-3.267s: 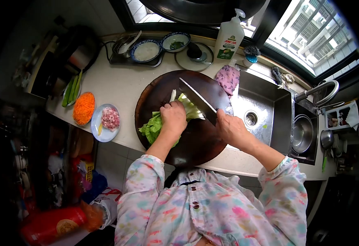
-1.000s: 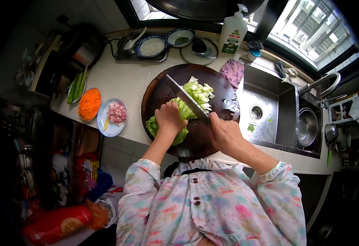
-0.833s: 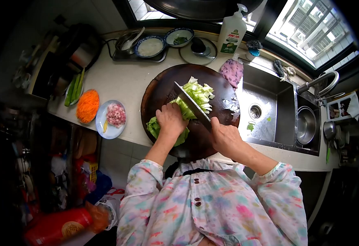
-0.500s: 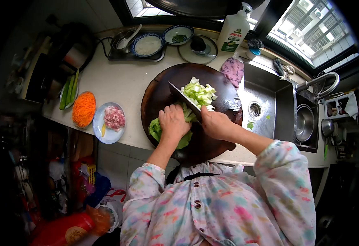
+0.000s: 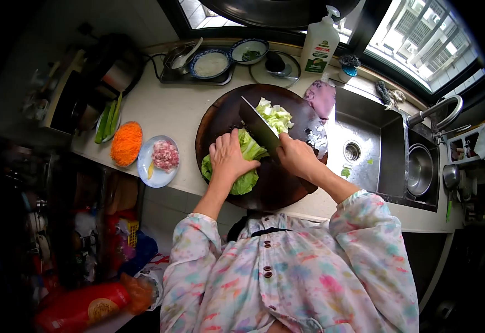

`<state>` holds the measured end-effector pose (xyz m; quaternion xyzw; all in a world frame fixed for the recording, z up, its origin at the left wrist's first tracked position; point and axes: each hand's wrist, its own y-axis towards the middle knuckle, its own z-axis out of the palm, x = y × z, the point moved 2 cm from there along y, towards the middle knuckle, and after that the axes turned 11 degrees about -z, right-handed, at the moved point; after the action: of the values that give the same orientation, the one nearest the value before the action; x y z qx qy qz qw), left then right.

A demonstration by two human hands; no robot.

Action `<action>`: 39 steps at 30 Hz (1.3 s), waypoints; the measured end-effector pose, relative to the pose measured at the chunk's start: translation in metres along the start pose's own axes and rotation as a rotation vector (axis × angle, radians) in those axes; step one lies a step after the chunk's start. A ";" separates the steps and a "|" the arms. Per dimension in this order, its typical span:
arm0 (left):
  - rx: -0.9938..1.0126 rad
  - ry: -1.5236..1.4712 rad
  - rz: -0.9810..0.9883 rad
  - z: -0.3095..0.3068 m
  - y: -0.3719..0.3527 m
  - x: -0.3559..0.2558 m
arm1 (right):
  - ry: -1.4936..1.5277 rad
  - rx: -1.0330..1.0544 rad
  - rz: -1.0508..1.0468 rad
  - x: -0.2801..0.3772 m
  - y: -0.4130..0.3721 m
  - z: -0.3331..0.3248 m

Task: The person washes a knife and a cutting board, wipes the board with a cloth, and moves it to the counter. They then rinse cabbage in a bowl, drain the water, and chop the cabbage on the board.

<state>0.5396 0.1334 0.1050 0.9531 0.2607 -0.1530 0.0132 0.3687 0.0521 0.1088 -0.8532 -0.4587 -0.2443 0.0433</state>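
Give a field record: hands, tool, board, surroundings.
left hand: flat, pressing the cabbage leaves
right hand: gripping the cleaver
cleaver: blade between leaves and cut pieces
cutting board: round, dark, under all of it
left of board: plate of minced meat, shredded carrot
right of board: sink

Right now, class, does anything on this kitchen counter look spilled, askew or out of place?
Two small green scraps lie in the sink, off the cutting board where the right hand holds the cleaver and the left hand presses the cabbage. Nothing else stands out.
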 end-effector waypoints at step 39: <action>-0.102 -0.165 -0.001 0.021 0.009 0.000 | -0.126 0.178 0.049 0.030 -0.015 -0.029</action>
<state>0.5384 0.1231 0.0843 0.9353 0.2665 -0.2176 0.0832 0.3595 0.0748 0.1451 -0.8705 -0.4596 -0.1474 0.0961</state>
